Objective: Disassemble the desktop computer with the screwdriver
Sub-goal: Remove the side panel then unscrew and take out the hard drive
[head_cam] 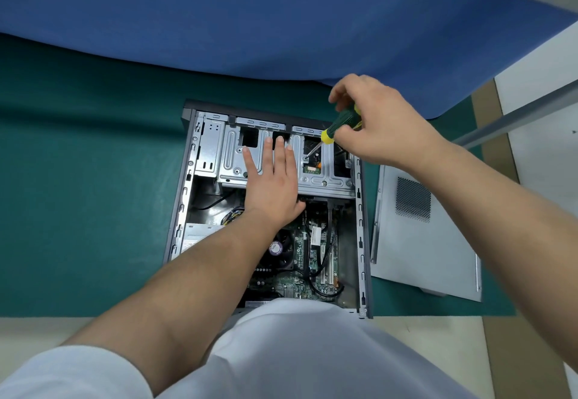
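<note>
1. The green mat covers the bench, and the desktop computer lies on it on its side with the open face up.
2. Inside the case, toward its left, are a grey power supply and a bundle of coloured wires.
3. The left hand lies flat on the silver drive cage, fingers straight and spread; its grip is open and holds nothing.
4. Below that hand the green motherboard shows, with a round cooler fan and black cables.
5. The right hand has its grip curled round the green-and-yellow handle of the screwdriver; the tip is tilted down-left and meets a screw on the drive cage.
6. The removed grey side panel lies flat on the mat just beside the case's right edge.
</note>
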`<move>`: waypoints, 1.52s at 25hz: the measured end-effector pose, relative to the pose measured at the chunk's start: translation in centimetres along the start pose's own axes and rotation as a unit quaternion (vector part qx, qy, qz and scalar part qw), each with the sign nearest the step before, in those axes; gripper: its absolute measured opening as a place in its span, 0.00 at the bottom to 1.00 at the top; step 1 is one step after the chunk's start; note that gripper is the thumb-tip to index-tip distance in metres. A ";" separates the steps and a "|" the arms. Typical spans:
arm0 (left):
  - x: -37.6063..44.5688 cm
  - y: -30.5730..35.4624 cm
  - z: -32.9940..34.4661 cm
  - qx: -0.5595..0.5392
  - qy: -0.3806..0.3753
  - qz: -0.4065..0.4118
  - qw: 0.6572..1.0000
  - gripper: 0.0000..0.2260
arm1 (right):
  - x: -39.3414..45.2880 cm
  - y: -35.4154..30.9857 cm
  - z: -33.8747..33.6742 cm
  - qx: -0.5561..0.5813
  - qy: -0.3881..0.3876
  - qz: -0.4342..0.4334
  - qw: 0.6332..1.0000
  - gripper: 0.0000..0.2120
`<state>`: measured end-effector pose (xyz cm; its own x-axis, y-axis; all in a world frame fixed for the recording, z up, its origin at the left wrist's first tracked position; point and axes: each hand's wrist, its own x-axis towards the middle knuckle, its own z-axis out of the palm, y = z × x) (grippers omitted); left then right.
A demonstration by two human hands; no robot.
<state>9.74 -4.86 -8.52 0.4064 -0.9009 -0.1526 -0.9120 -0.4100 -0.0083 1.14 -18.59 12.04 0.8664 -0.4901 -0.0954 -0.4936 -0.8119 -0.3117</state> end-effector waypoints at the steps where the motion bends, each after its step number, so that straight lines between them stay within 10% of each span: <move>1: 0.0 0.0 0.0 -0.001 0.001 0.000 1.000 0.55 | -0.1 0.1 0.4 -0.036 0.021 0.036 0.998 0.15; 9: 0.0 0.0 -0.1 -0.001 -0.002 0.001 1.000 0.55 | -0.1 0.4 -0.3 0.019 -0.038 0.020 0.999 0.15; 13: -0.1 -0.1 -0.1 -0.003 -0.003 -0.001 1.000 0.55 | -0.2 0.3 0.4 -0.170 0.038 0.088 0.981 0.21; 18: -0.1 -0.1 -0.1 -0.003 -0.002 -0.001 1.000 0.55 | -0.5 0.3 -0.2 0.011 -0.024 0.019 0.999 0.13; 22: -0.1 -0.1 0.0 -0.003 0.000 0.000 1.000 0.55 | -0.4 0.3 0.4 -0.145 0.042 0.084 0.985 0.17; 26: -0.1 -0.1 0.1 -0.004 0.004 0.000 1.000 0.55 | -0.6 0.2 -0.3 0.011 -0.016 0.028 0.999 0.13; 38: -0.1 -0.2 0.3 -0.003 0.008 0.004 1.000 0.55 | -1.0 1.4 1.0 -0.062 0.039 0.091 0.993 0.12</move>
<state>9.88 -4.66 -8.77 0.4007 -0.9060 -0.1365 -0.9146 -0.4043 -0.0015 -0.31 -18.90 10.81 0.7563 -0.6510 -0.0641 -0.6506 -0.7383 -0.1777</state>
